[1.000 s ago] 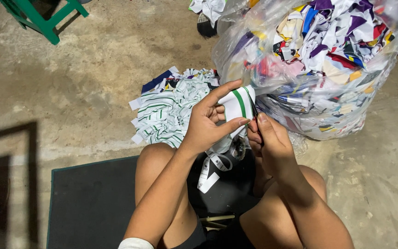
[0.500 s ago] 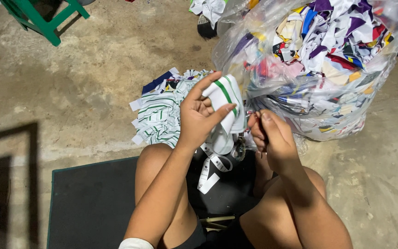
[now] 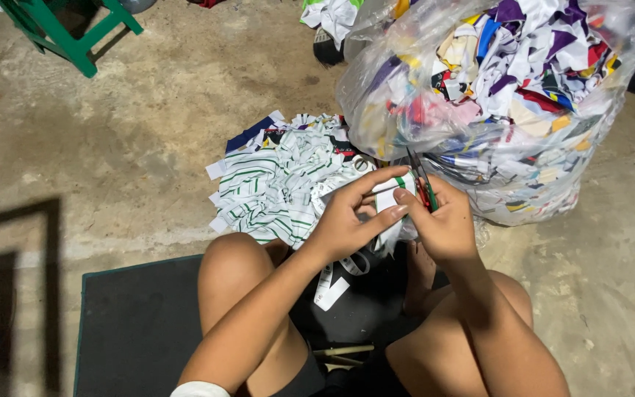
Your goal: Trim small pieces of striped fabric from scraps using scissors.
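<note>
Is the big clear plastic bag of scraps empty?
No. The clear plastic bag bulges with many-coloured fabric scraps, standing on the floor just beyond the right hand.

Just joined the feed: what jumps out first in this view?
A big clear plastic bag stuffed with many-coloured fabric scraps fills the upper right, resting on the concrete floor. At centre, the left hand holds a white strip with a green stripe while the right hand works a small pair of scissors on it. Behind the hands lies a heap of white and green striped scraps.
</note>
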